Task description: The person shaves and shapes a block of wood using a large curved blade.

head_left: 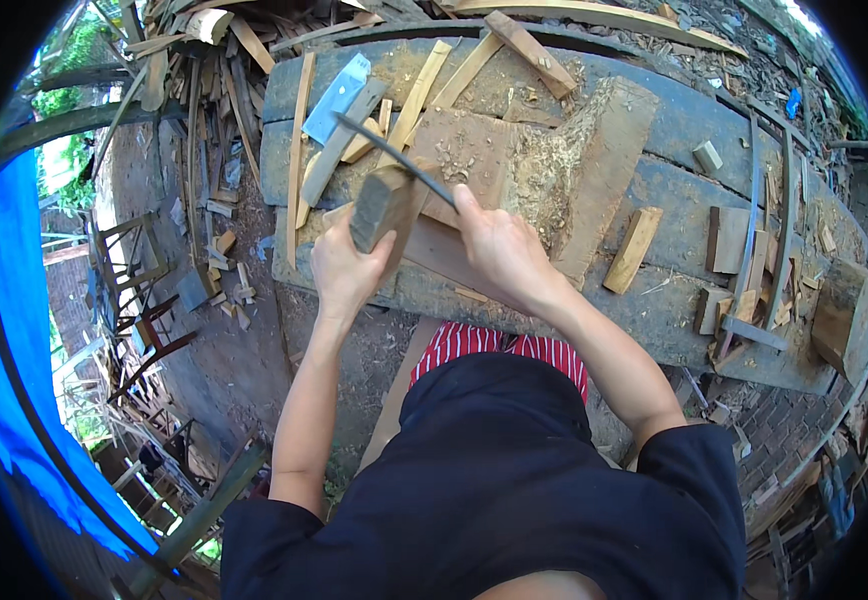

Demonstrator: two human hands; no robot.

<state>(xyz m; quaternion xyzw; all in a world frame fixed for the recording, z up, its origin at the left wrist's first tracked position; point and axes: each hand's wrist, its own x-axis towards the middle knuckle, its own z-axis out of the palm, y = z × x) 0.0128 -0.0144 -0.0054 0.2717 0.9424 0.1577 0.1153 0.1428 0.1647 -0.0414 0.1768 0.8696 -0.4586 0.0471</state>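
Observation:
My left hand is closed round the near end of a wooden block, held tilted above the near left part of the workbench. In my right hand is a machete; my fist hides its handle. Its long, dark blade points to the far left and passes over the block's far end. Whether blade and wood touch, I cannot tell. Just beyond the hands, a brown board with shavings lies on the bench, beside a thick, rough-hewn timber with a chipped hollow.
The weathered workbench carries a blue sheet-like piece, wood strips, a short wood piece and a frame saw at the right. A large block stands at its right end. Scrap wood litters the ground at left.

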